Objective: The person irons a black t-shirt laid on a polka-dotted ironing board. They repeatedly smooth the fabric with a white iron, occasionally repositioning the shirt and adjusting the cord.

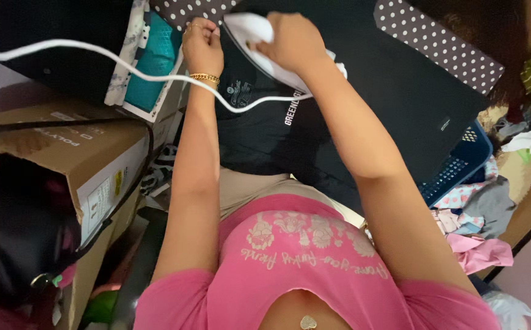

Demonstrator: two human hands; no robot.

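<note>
My right hand [291, 38] grips the handle of a white clothes iron [250, 30] that rests on a black garment [363, 104] spread over a brown ironing board with white dots [436, 43]. My left hand [201, 40], wearing a gold bracelet and a ring, is closed on the garment's edge just left of the iron's tip. The iron's white cord [94, 52] runs from the iron across my left forearm and off to the left.
A cardboard box [88, 159] with a black bag [15, 232] stands at the left. Teal and white items [155, 55] sit beyond it. A blue laundry basket [461, 165] with mixed clothes [479, 232] lies at the right.
</note>
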